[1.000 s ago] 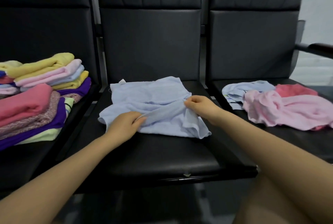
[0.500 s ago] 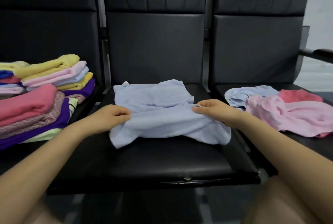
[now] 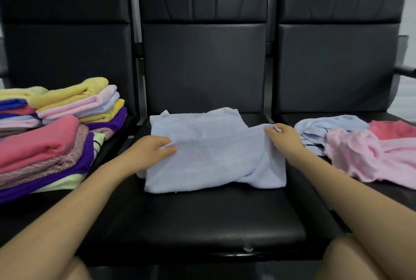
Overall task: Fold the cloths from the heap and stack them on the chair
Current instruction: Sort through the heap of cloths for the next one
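A pale blue terry cloth (image 3: 211, 151) lies on the seat of the middle black padded chair (image 3: 202, 223), partly folded, with an upper layer laid across a lower one. A small white label (image 3: 165, 113) shows at its far left corner. The near right portion of the cloth is bunched and overlaps itself.

The left hand (image 3: 149, 151) rests on the left edge of the pale blue cloth. Its fingers are curled and pinch the edge of the upper layer between thumb and fingertips. The right hand (image 3: 284, 139) grips the right corner of the upper layer, with the fingers closed round a fold of fabric near the seat's right side. Both forearms extend from the lower corners of the view.

On the left black chair (image 3: 67, 50) stand piles of folded cloths (image 3: 56, 126) in yellow, pink, pale blue, purple, coral and a speckled brown pattern. The piles touch each other.

On the right black chair (image 3: 337, 66) lies the unfolded heap (image 3: 364, 147): a crumpled pink cloth (image 3: 369, 158) nearest, a pale blue cloth with striped trim (image 3: 324, 126) to its left, and a coral cloth (image 3: 391, 129) behind. These three touch and overlap.
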`<state>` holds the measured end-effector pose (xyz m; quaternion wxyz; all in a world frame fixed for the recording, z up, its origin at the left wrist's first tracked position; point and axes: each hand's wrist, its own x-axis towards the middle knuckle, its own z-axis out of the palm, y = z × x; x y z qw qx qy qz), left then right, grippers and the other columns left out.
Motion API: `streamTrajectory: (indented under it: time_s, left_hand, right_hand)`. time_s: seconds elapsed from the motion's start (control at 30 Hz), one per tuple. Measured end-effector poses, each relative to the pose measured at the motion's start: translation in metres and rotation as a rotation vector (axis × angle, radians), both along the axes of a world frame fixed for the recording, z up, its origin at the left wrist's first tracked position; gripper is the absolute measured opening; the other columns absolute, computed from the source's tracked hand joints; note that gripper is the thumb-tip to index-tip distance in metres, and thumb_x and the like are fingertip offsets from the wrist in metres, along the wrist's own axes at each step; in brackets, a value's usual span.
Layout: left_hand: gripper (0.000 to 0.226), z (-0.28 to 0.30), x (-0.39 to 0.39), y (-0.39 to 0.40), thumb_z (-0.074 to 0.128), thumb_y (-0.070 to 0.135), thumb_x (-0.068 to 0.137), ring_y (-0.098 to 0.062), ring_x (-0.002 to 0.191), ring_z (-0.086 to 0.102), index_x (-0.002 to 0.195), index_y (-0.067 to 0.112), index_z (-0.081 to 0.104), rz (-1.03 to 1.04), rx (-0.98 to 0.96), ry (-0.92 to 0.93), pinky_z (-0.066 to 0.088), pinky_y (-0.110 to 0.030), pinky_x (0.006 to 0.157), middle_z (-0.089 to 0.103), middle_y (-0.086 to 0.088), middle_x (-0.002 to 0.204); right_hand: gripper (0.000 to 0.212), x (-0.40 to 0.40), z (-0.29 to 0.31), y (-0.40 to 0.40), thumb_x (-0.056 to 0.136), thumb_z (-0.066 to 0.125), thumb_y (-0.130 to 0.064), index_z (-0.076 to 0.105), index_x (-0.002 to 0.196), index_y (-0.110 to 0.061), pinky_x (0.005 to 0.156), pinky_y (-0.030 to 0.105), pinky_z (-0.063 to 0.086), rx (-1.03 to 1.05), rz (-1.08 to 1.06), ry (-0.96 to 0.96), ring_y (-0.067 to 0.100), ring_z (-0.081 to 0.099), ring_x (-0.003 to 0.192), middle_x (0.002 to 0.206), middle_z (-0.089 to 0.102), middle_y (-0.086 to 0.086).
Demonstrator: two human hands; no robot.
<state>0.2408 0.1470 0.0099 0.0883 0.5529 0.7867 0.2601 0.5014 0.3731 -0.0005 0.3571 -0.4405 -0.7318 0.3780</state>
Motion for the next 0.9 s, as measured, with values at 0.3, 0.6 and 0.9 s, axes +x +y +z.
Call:
streamTrajectory:
  time_s: [0.3, 0.6, 0.9]
  left_hand:
    - [0.033, -0.041, -0.026, 0.037, 0.039, 0.028, 0.103, -0.022, 0.083, 0.055, 0.077, 0.013, 0.052, 0.114, 0.066, -0.019, 0.041, -0.034, 0.076, 0.059, 0.002, 0.08]
    - [0.038, -0.036, -0.01, -0.005, 0.044, 0.031, 0.101, -0.012, 0.066, 0.049, 0.067, 0.012, 0.046, 0.102, 0.059, -0.134, 0.042, -0.035, 0.07, 0.055, 0.001, 0.067]
    - [0.041, -0.01, 0.013, -0.041, 0.054, 0.045, 0.088, -0.003, 0.067, 0.047, 0.068, 0.009, 0.055, -0.025, 0.151, -0.348, 0.039, -0.03, 0.068, 0.051, 0.009, 0.067]
  right_hand:
    - [0.028, -0.061, -0.02, -0.019, 0.101, 0.039, -0.027, 0.056, 0.094, -0.006, 0.073, 0.033, 0.035, 0.403, 0.435, -0.529, 0.025, 0.052, 0.084, 0.085, 0.055, 0.0]
    - [0.029, -0.034, -0.01, -0.043, 0.103, 0.039, -0.034, 0.054, 0.086, -0.015, 0.074, 0.031, 0.04, 0.328, 0.535, -0.661, 0.021, 0.054, 0.084, 0.085, 0.06, 0.0]
    - [0.031, 0.009, 0.021, -0.073, 0.098, 0.052, -0.026, 0.057, 0.075, -0.006, 0.072, 0.026, 0.042, -0.041, 0.594, -0.276, 0.006, 0.051, 0.07, 0.073, 0.056, -0.007]
